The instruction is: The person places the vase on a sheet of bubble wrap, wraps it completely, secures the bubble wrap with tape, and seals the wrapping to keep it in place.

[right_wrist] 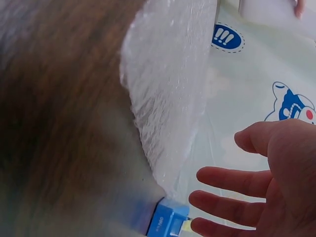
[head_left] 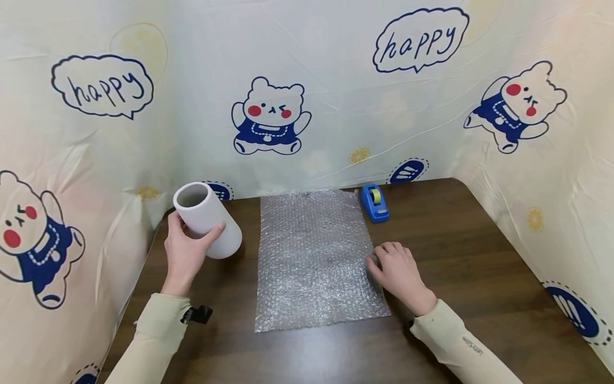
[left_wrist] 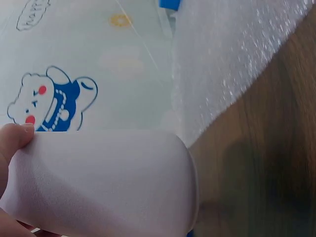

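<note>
Enclosed on the left, far and right sides by pale cloth printed with winking bears in dark blue tops and the word "happy" in cloud-shaped outlines. Working at a dark brown wood-grain tabletop. Holding a white, matte, hollow cylinder at the left of the tabletop, mouth upward, slanting to the left in the head view. Looks smooth from above, finely grained up close in the left wrist view, with a thick rounded rim, a shadowed grey inside and a softly curved edge at the base. Cannot tell the true tilt, or whether touching the wood. Gripping the white wall with the left hand, between the thumb on the near side and fingers curled round the left. Has the right hand at the right edge of a clear, rectangular sheet of bubble wrap, spread flat in the middle, with loose fingers set apart; cannot tell whether touching the plastic. Has also a bright blue tape dispenser with a yellowish roll, just beside the sheet's far right corner.
</note>
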Motion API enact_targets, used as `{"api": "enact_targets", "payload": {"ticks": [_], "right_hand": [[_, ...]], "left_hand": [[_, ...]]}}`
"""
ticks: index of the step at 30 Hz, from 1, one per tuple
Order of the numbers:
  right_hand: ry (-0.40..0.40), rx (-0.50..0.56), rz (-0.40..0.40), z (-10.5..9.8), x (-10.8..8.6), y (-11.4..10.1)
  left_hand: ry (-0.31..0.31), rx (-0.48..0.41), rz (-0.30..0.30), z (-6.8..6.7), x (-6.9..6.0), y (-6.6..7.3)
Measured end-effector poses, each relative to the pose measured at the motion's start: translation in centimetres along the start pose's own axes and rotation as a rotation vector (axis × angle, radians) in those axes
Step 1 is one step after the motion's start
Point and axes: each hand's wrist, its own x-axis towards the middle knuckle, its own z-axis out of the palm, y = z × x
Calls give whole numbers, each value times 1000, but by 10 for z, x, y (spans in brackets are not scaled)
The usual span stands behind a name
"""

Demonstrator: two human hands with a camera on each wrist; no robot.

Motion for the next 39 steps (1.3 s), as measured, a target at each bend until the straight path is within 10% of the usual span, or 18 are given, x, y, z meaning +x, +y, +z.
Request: {"api": "enact_targets", "payload": {"ticks": [39], "right_hand": [[16,-20,-97,-3,15,-28]], "left_hand": [[-304,-131,119,68,-44,45]]}}
